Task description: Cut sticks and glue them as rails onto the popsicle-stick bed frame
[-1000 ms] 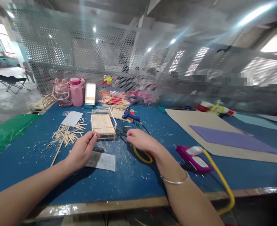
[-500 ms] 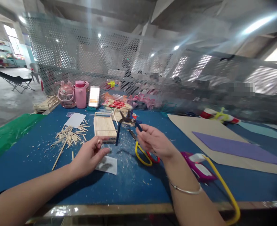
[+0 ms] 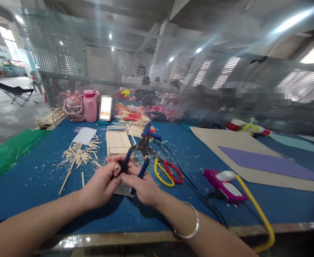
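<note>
A pair of pliers (image 3: 144, 144) with dark blue handles is held upright, jaws pointing away from me over the table. My right hand (image 3: 148, 187) is closed around its right handle, with the handle end showing below the thumb. Curled fingers of my left hand (image 3: 102, 184) meet the lower end of the left handle, and the thumb presses in beside it; part of this contact is hidden. Just beyond the hands lies a small panel of wooden sticks (image 3: 118, 140). Under the hands a pale slip (image 3: 124, 190) is partly covered.
Scissors (image 3: 170, 173) with yellow and red handles lie right of my hands. A blue glue gun (image 3: 150, 132) trails a dark cord. Cut sticks (image 3: 79, 153) are scattered left. Farther right are a purple device (image 3: 226, 187) and a purple sheet (image 3: 266, 164). Pink bottles (image 3: 89, 106) stand behind.
My right hand has brought the pliers left and nearer to me, and both hands now meet at the handles. The left hand's fingers have curled in from a looser pose.
</note>
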A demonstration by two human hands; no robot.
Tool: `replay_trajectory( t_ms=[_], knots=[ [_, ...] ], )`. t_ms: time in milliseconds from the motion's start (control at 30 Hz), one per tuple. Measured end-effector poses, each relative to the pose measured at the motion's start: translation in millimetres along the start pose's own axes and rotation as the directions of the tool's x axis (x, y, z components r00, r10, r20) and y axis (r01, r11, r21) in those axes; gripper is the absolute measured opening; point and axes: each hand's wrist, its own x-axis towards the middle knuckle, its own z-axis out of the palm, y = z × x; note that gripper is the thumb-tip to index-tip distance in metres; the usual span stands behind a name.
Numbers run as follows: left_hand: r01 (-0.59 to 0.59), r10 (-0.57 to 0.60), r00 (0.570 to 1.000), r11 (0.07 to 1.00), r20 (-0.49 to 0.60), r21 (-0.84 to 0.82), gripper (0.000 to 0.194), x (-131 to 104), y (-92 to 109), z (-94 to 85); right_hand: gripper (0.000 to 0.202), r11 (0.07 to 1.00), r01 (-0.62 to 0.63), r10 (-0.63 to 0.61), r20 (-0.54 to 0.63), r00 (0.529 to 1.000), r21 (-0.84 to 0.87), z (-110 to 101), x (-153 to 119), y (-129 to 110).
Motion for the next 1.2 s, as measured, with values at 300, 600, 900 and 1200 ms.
replay_trajectory(
  t_ms=[300, 600, 900, 1200],
  knots=[
    [0.217, -0.269, 0.953, 0.926, -0.139, -0.308, 0.027, 13, 2, -22.4, 0.026, 0.970, -0.069, 0.010, -0.247, 0.969, -0.233, -49, 4, -8],
    [0.201, -0.247, 0.958, 0.941, -0.146, -0.272, 0.024, 13, -12, -17.6, 0.059, 0.531, -0.035, 0.011, -0.035, 0.999, -0.846, -50, 3, -2],
    [0.143, -0.163, 0.973, 0.982, -0.166, -0.125, 0.028, 9, -9, -16.7, 0.074, 0.360, 0.005, 0.066, 0.031, 0.997, -0.933, -44, 2, -5],
    [0.049, -0.037, 0.982, 0.997, -0.183, 0.063, 0.026, 9, -6, -20.9, 0.076, 0.319, 0.053, 0.019, 0.062, 0.998, -0.946, -41, 0, -7]
  ],
)
